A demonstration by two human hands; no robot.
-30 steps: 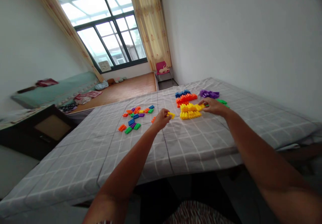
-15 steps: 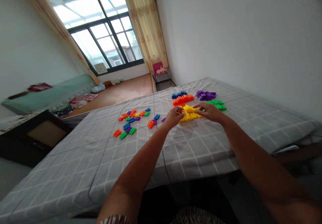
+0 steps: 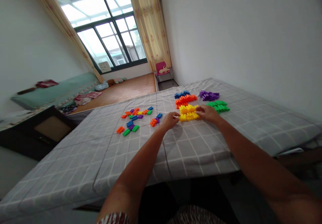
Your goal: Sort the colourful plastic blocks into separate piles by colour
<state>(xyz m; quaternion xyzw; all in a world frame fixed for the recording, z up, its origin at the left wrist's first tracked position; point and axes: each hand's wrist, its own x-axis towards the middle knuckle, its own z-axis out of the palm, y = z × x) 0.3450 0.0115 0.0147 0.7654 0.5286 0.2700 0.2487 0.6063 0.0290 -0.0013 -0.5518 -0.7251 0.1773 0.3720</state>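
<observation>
Yellow plastic building blocks (image 3: 188, 113) lie in two rows, one behind the other, on the grey checked cloth. My left hand (image 3: 171, 120) is just off their left end, fingers loosely bent and apart, holding nothing visible. At the right end, the fingertips of my right hand (image 3: 207, 112) close on the yellow blocks; the exact grip is partly hidden. Orange blocks (image 3: 185, 100) and dark blue blocks (image 3: 182, 94) lie beyond the yellow ones. Green blocks (image 3: 219, 106) are just past my right hand, with purple blocks (image 3: 209, 95) behind them.
Loose mixed-colour blocks (image 3: 134, 117) are scattered on the left, and a small cluster (image 3: 156, 120) sits nearer my left hand. The checked cloth (image 3: 141, 160) reaches the near edge. A wall (image 3: 238, 43) runs along the right. A pink chair (image 3: 162, 68) stands beyond the far edge.
My left hand has come away from the yellow blocks, toward the left and slightly nearer me. My right hand stays at their right end. The whole view has shifted slightly.
</observation>
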